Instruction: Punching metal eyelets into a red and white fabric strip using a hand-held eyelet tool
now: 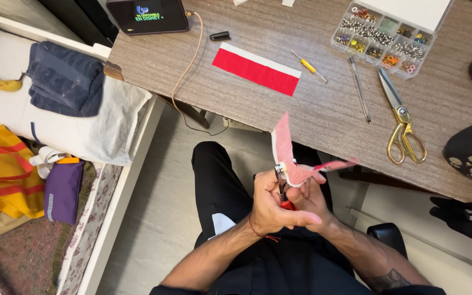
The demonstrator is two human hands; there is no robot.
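Pink felt strip (286, 150), red-handled pliers (285, 201)

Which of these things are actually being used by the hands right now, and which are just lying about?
In use:
left hand and right hand, clasped together
red-handled pliers, gripped in them
pink fabric piece, caught in the pliers

Lying about:
red and white strip
gold scissors
compartment box of small fasteners
yellow screwdriver
pen
banana
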